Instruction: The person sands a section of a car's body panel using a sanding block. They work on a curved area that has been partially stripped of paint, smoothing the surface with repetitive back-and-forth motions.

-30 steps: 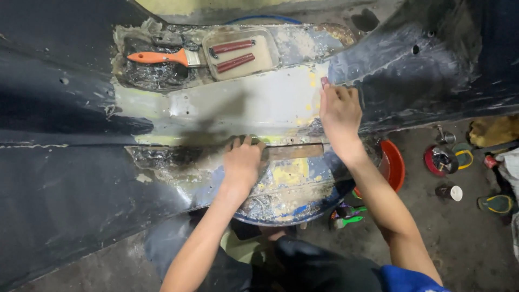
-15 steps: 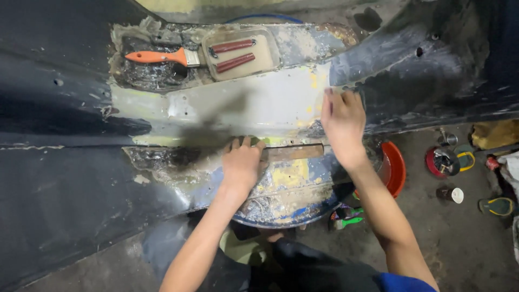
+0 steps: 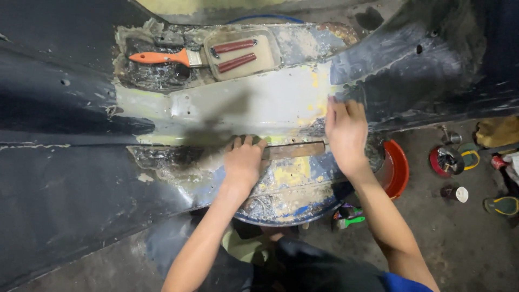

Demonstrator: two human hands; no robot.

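Observation:
A large dark car body panel (image 3: 70,189) with a pale filler-covered patch (image 3: 259,100) lies across a blue drum (image 3: 286,208). My left hand (image 3: 244,159) is shut on a flat rusty scraper blade (image 3: 297,150) and presses it on the panel's lower ridge. My right hand (image 3: 346,132) lies flat with fingers spread on the panel's right side, at the edge of the pale patch, touching the blade's far end.
An orange-handled brush (image 3: 162,57) and a shallow tray with two red-handled tools (image 3: 238,54) rest on the panel's far side. A red bowl (image 3: 397,167), small cans (image 3: 446,159), slippers (image 3: 503,205) and a green-handled tool (image 3: 351,220) lie on the concrete floor at right.
My right hand has slid down and slightly inward along the panel toward the blade's end. My left hand stays on the scraper at the same spot.

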